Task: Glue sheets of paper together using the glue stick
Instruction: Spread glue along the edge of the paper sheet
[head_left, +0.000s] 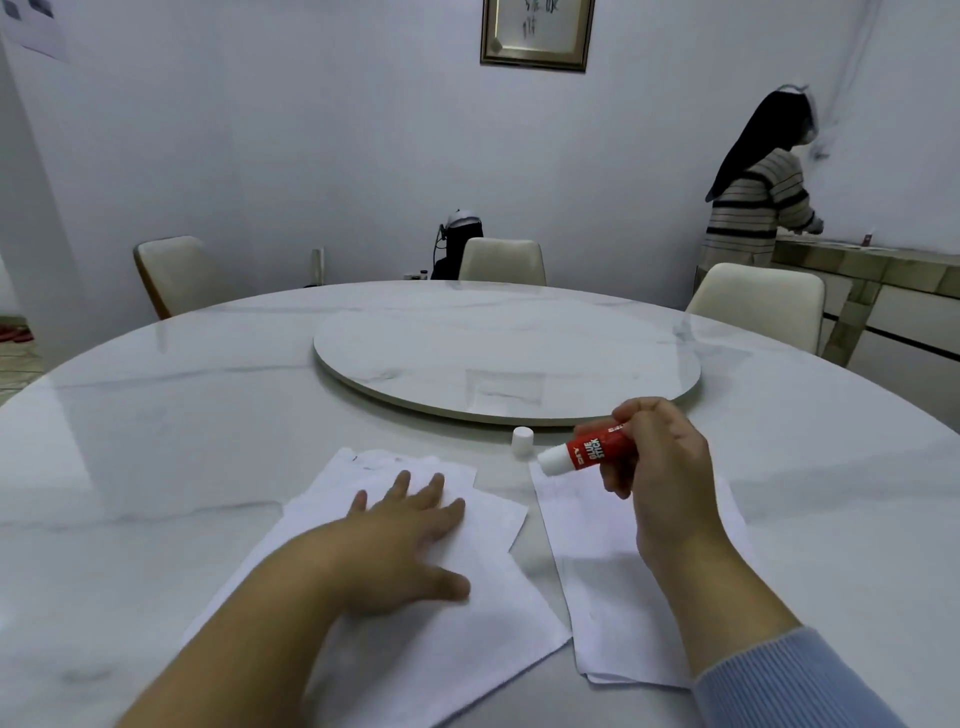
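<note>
Left hand (410, 540) flat, fingers spread, pressing paper stack (441, 613) at 7 o'clock. Right hand (660, 467) clenched round uncapped glue stick (587, 452) at 4 o'clock, above 2nd paper pile (597, 587). White cap (522, 441) upright at 12 o'clock from pile.

Glue stick (592, 453) red with white lettering and a white tip, its loose cap (522, 441) white; paper sheets (457, 587) plain white on a white table (156, 415) veined grey like marble, lazy Susan (506, 358) same pattern. Chairs (758, 301) cream, right sleeve (800, 680) light blue ribbed, person at the back (761, 202) in a cream sweater with dark stripes.
</note>
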